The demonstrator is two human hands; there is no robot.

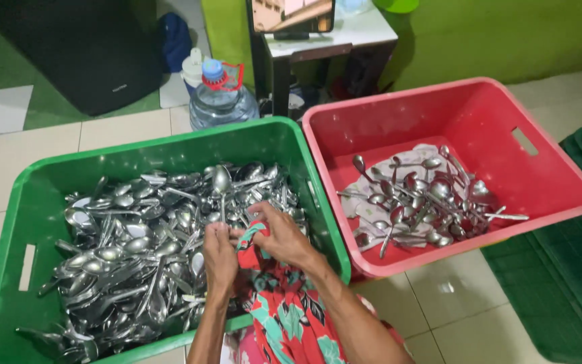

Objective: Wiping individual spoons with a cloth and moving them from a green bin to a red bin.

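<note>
My left hand (pixel 219 255) and my right hand (pixel 283 236) meet over the green crate (pixel 170 145), which is piled with several metal spoons. Both hands hold a red floral cloth (pixel 284 313) bunched around one spoon (pixel 221 183), whose bowl sticks up above my fingers. The cloth hangs down over the crate's near rim towards me. To the right stands a red crate (pixel 466 108) with a smaller heap of spoons (pixel 419 202) lying on a pale cloth at its bottom.
A large water bottle (pixel 218 101) with a blue cap stands behind the green crate on the tiled floor. A small table (pixel 325 40) and a black box (pixel 82 47) are farther back. Dark green crates (pixel 574 269) sit at the right edge.
</note>
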